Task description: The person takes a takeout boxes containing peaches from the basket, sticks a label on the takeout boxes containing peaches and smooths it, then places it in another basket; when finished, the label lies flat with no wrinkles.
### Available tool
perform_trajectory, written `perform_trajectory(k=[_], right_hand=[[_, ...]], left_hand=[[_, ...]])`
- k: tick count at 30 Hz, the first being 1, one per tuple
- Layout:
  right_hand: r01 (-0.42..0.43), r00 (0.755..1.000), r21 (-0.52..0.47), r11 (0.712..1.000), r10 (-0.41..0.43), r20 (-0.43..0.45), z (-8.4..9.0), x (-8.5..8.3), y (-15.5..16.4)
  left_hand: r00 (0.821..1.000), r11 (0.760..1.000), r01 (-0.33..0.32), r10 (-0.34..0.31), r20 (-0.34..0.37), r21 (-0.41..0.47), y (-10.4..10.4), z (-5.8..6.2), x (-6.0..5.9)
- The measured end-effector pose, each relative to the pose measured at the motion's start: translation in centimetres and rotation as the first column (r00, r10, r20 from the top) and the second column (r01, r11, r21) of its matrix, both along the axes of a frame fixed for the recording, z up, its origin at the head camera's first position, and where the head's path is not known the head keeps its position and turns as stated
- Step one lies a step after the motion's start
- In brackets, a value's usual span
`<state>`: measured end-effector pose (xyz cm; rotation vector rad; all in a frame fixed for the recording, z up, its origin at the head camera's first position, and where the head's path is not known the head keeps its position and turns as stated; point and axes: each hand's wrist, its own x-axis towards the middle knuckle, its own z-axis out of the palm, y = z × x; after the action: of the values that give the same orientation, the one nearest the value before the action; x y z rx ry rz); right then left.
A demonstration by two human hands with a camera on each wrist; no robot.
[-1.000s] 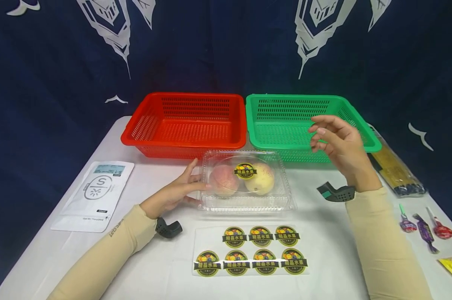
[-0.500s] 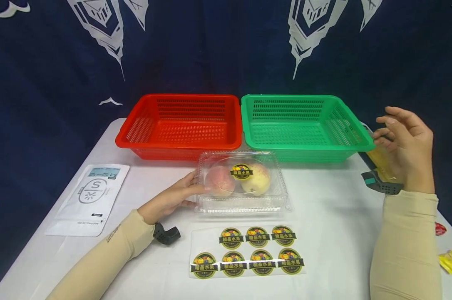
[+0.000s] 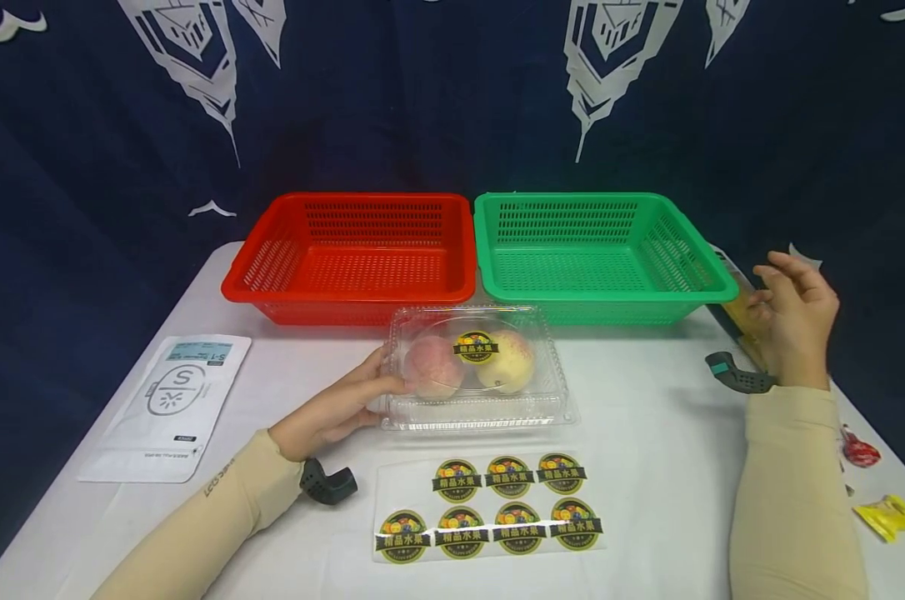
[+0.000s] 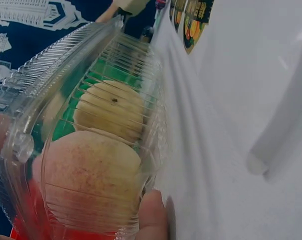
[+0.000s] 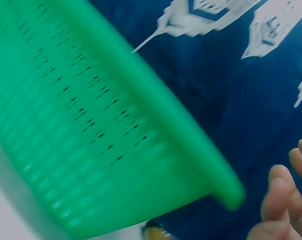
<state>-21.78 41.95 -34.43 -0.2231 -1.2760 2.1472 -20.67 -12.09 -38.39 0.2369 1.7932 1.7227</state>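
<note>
A clear plastic clamshell box (image 3: 475, 367) lies shut on the white table (image 3: 647, 433), with two peaches inside and a round fruit sticker (image 3: 475, 347) on its lid. My left hand (image 3: 347, 404) holds the box's left end between thumb and fingers. In the left wrist view my thumb (image 4: 152, 215) presses the box (image 4: 91, 75) beside the pink peach (image 4: 86, 175), and the yellow peach (image 4: 108, 110) lies behind. My right hand (image 3: 793, 321) hovers with loosely bent fingers, holding nothing, just right of the green basket (image 3: 610, 296) over a yellow packet (image 3: 737, 321). The right wrist view shows its fingertips (image 5: 281, 200) near the green basket's corner (image 5: 91, 125).
An empty red basket (image 3: 347, 296) stands left of the green one at the back. A sheet of several round stickers (image 3: 490, 504) lies in front of the box. A white pouch (image 3: 167, 408) is at the left. Wrapped sweets (image 3: 891, 515) lie at the right edge.
My right hand has swung from above the green basket to the right, past its edge, and dropped lower. The left hand and the box have stayed in place.
</note>
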Motion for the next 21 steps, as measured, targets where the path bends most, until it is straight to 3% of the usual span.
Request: perform_trajectory(k=[4,9,14,17,21], right_hand=[[0.021,0.998,0.042,0.999,-0.024,0.057,-1.3,-0.9,-0.5],[-0.131,0.987,0.105,0.986,0.119,0.112,-2.3,-0.9,-0.3],[-0.304,0.95,0.082,0.949,0.296,0.099,-3.3,-0.8,0.1],[-0.339,0.938,0.059,0.939,0.333,0.092,-3.9,-1.0,0.0],[-0.333,0.941,0.056,0.941,0.327,0.085,-4.4,-1.4,-0.2]], left_hand=[[1.0,1.0,-0.015,0.014,0.008,0.012,0.0,0.1,0.2],[1.0,1.0,-0.03,0.03,0.003,-0.003,-0.2,0.5,0.4],[0.999,0.999,-0.032,0.033,0.004,-0.009,-0.2,0.8,0.5],[1.0,1.0,-0.024,0.024,0.011,-0.003,-0.2,0.9,0.5],[0.999,1.0,-0.028,0.028,0.02,-0.002,-0.3,0.9,0.5]])
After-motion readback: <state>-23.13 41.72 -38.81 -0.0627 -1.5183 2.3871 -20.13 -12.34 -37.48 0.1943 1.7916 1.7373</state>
